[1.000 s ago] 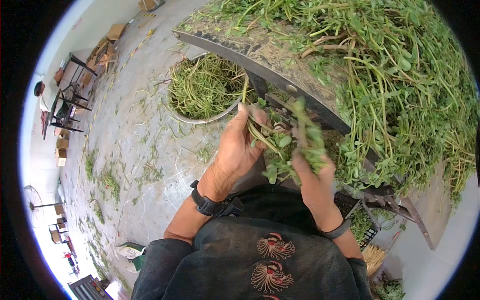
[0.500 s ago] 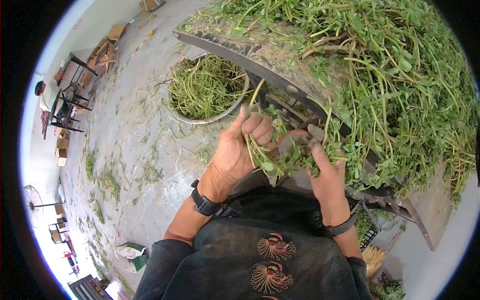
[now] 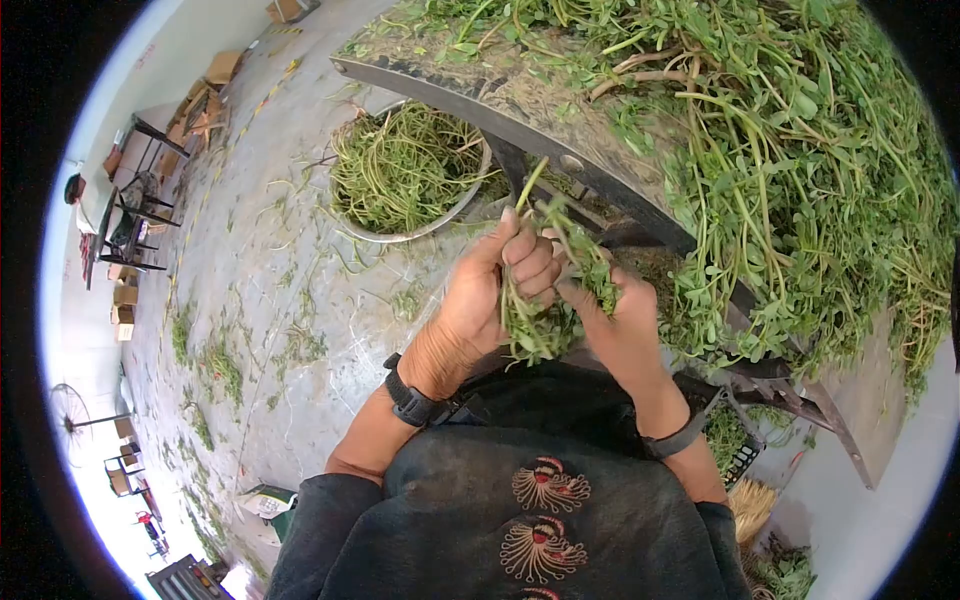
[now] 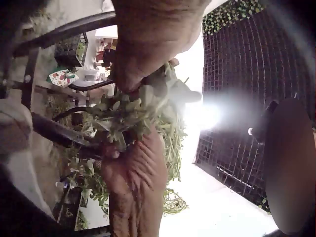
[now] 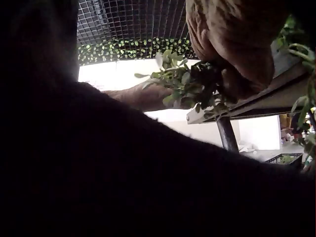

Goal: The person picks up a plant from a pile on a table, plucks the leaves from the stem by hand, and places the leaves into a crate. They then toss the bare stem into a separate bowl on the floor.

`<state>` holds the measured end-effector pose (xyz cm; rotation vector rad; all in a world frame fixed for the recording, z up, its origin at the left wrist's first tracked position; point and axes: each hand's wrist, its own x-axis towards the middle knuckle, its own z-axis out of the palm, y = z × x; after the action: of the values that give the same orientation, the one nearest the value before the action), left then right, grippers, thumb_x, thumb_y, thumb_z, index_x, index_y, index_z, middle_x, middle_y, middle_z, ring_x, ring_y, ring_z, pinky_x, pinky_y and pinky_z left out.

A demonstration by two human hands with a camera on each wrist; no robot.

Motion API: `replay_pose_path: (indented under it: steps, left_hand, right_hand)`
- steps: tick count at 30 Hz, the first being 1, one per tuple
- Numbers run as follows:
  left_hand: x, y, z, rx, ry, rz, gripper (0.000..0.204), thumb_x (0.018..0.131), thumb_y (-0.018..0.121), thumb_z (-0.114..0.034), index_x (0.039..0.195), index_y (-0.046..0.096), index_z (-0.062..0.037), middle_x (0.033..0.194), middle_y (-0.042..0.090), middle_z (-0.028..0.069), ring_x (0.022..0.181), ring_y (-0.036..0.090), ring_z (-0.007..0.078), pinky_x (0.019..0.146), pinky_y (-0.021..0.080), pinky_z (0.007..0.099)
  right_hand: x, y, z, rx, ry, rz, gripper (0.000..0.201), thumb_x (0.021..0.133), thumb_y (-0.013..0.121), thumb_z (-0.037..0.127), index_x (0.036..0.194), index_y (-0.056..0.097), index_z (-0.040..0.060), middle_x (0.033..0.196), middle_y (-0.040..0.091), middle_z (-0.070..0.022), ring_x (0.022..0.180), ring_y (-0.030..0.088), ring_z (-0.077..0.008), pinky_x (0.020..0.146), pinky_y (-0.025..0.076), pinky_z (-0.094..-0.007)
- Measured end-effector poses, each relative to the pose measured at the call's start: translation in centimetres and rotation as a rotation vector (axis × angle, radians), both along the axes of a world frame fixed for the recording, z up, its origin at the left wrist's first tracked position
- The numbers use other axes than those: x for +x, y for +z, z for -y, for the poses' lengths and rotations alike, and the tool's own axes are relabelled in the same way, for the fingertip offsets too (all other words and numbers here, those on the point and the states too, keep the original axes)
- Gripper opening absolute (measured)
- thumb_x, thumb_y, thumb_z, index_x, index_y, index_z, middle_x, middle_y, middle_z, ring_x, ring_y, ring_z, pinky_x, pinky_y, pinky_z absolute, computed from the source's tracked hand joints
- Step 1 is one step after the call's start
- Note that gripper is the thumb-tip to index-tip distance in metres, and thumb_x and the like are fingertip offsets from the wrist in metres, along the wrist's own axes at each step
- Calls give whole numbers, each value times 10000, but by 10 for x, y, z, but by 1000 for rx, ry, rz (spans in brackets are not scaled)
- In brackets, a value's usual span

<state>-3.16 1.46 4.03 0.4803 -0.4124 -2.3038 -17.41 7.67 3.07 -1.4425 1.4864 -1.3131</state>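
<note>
In the head view my left hand [image 3: 485, 290] grips a bunch of purslane stems [image 3: 537, 335], its fingers curled in and the thumb on top. One thick pale stem sticks up past that thumb. Close beside it, my right hand [image 3: 625, 320] pinches leafy sprigs between thumb and fingers, and the two hands nearly meet over the bunch. The left wrist view has the green leaves [image 4: 131, 111] between both hands. Leafy tips [image 5: 180, 81] poke out beside a hand in the right wrist view, much of which is dark. Some fingertips are hidden by leaves.
A metal-edged table [image 3: 600, 140] at the right bears a large heap of purslane [image 3: 800, 170]. On the floor beyond my left hand stands a round metal basin [image 3: 400, 238] filled with stems. Loose greens [image 3: 220, 365] lie scattered on the floor. A crate [image 3: 745, 455] sits under the table.
My right hand has moved left from near the table edge to beside the left hand, bringing sprigs against the bunch. The left hand keeps its grip, and the head view has shifted slightly.
</note>
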Motion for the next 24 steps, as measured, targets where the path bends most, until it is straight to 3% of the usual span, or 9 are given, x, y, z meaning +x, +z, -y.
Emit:
replay_pose_path:
  steps: [4,7,8,10,15,17,20,23,24]
  left_hand:
    - [6,-11,1,62,-122,-22,420,966,326,-402,611,302,-178,552,248,-61,478,235,84,417,218,228]
    - [-3,9,-2,182,-13,188,408,954,385,-386,609,304,-183,537,255,-66,456,258,83,400,225,219]
    - [-10,-1,7,292,202,254,388,944,402,-401,639,328,-172,549,268,-47,469,261,86,432,243,231]
    - [7,-30,17,229,169,126,384,946,396,-401,645,328,-174,555,274,-44,471,270,93,439,260,240]
    - [5,-24,12,182,103,60,385,962,345,-391,649,337,-167,592,310,-39,521,315,118,443,294,249]
    - [1,-18,13,240,140,82,390,966,325,-392,651,338,-163,589,304,-35,513,317,128,443,297,254]
    - [-1,-16,12,317,171,108,383,968,319,-381,656,345,-160,583,308,-32,505,329,132,447,309,264]
    - [-2,-12,10,349,181,129,375,969,315,-373,672,386,-155,591,364,-24,519,400,143,474,369,280]
    - [-5,-5,9,354,204,199,372,969,317,-372,686,411,-150,604,405,-17,535,438,148,496,398,285]
  right_hand:
    - [-11,-13,-1,23,191,104,253,730,704,135,888,589,-25,832,515,-107,835,448,-237,801,381,-346]
    - [-17,8,-9,288,325,297,236,743,706,142,877,587,-12,836,549,-83,823,486,-208,782,396,-323]
    - [-20,16,-13,286,331,295,236,743,706,142,877,587,-12,836,549,-83,823,486,-208,782,396,-323]
    - [-22,26,-20,362,469,404,172,779,680,121,854,584,0,845,584,-63,796,526,-166,756,423,-292]
    - [-15,7,-14,205,330,555,98,800,646,60,796,566,2,868,610,-59,815,564,-148,767,446,-289]
    - [-12,8,-17,313,67,531,117,769,672,49,834,588,-1,898,613,-64,865,576,-186,820,432,-304]
    - [-19,-11,-15,251,172,189,224,771,699,70,959,590,18,899,606,-16,793,535,-88,709,446,-254]
    - [-16,-9,-14,214,248,25,386,696,755,84,1037,599,-11,970,618,-41,895,554,-135,819,437,-285]
    - [-6,-4,-15,314,288,374,417,689,766,110,1051,593,-6,980,624,-39,884,546,-108,800,447,-279]
